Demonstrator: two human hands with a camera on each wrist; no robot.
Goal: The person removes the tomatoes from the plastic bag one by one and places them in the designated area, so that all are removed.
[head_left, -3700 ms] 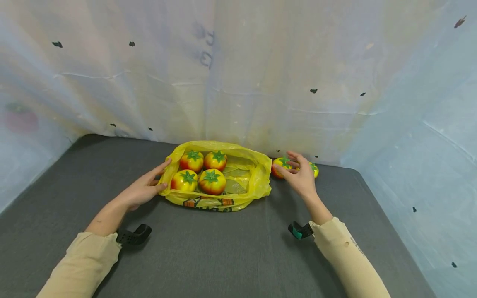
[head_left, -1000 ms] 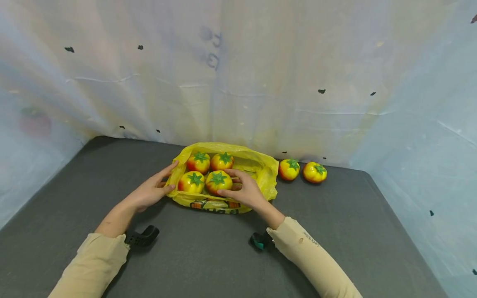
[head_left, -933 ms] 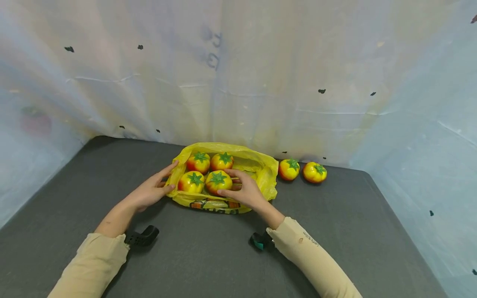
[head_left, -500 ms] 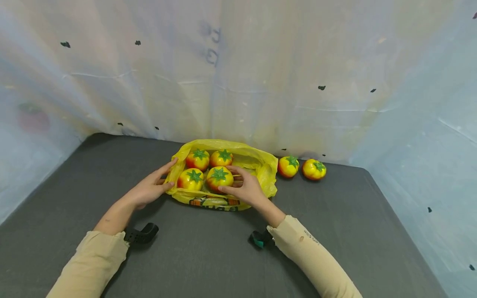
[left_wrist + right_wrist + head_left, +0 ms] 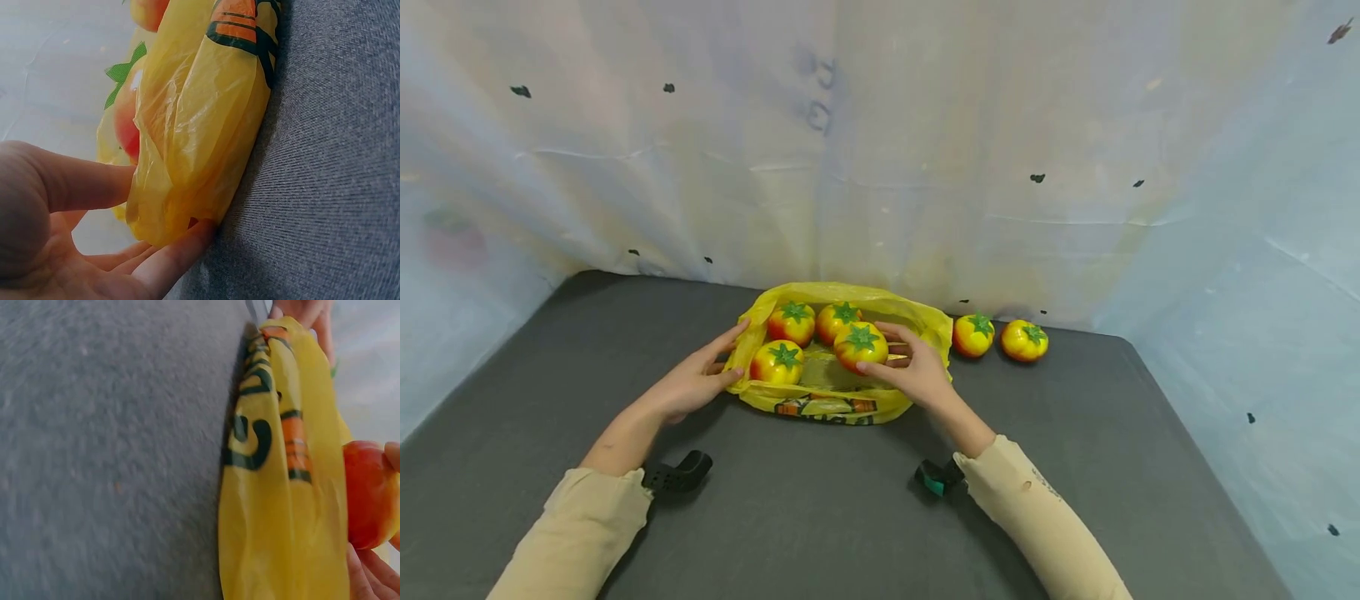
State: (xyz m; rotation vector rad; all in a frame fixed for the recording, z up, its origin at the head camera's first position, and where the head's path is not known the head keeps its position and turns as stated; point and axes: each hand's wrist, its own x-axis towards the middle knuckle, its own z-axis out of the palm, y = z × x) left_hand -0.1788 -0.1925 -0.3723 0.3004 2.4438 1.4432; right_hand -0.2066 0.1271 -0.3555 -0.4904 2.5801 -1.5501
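**A:** And here it is: a tomato [image 5: 861, 348] is clamped between the thumb and fingers of the right hand [image 5: 921, 375], its green leaves turned up!

**B:** Held where, exactly?

**A:** At the open mouth of the yellow bag [image 5: 842, 406]. The back right tomato [image 5: 831, 322] is partly covered by it. In the right wrist view, its red flank is seen just past the bag's printed wall.

**B:** What else is bagged?

**A:** The back left tomato [image 5: 792, 323] and, nearer, the front left tomato [image 5: 777, 364].

**B:** And the left hand [image 5: 692, 383]?

**A:** The bag's left end is held there, between thumb and spread fingers.

**B:** Outside, an inner loose tomato [image 5: 973, 336] is seen just beside the bag's right end, with an outer loose tomato [image 5: 1024, 341] placed farther right.

**A:** All is borne by the dark grey table [image 5: 820, 517], backed by pale sheeting [image 5: 910, 200]. Beige sleeves [image 5: 580, 521] are worn, and a black strap [image 5: 679, 473] is seen by each wrist.
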